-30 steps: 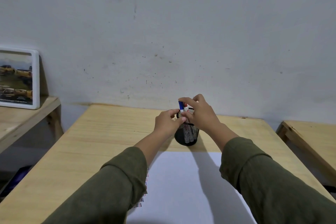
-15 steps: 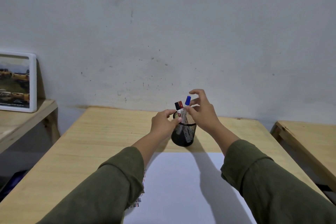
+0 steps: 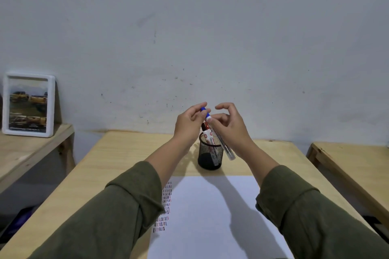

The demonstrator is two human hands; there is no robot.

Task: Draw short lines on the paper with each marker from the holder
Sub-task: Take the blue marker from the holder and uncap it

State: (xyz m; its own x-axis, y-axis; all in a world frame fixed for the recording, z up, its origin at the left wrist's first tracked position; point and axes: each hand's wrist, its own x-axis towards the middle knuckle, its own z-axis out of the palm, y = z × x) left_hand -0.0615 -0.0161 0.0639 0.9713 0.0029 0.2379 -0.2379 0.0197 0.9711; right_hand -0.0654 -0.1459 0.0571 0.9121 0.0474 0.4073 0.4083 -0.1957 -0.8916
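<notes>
Both hands were raised above the black mesh pen holder (image 3: pixel 209 156), which stood on the wooden desk (image 3: pixel 117 160) toward its far edge, about midway between the left and right edges. The right hand (image 3: pixel 230 127) pinched a blue-capped marker (image 3: pixel 219 135) by its upper barrel, thumb and forefinger closed on it while the other fingers curled loosely open above; the marker hung tilted, its cap up and leaning left, its clear lower end down over the holder's right rim. The left hand (image 3: pixel 189 124) had its fingertips closed around the blue cap (image 3: pixel 205 112), with the thumb on the near side. Inside the holder a red-capped marker (image 3: pixel 207 130) stood upright with a dark-capped one just beside it, its colour hard to tell. A white sheet of paper (image 3: pixel 210 216) lay on the desk just nearer than the holder, reaching to the near edge, with rows of short red and black lines (image 3: pixel 165 206) down its left margin, partly hidden by the left olive-green sleeve (image 3: pixel 117 212). On a lower shelf (image 3: pixel 31 147) beyond the left edge of the desk, a white-framed picture (image 3: pixel 28 104) leaned against the wall.
</notes>
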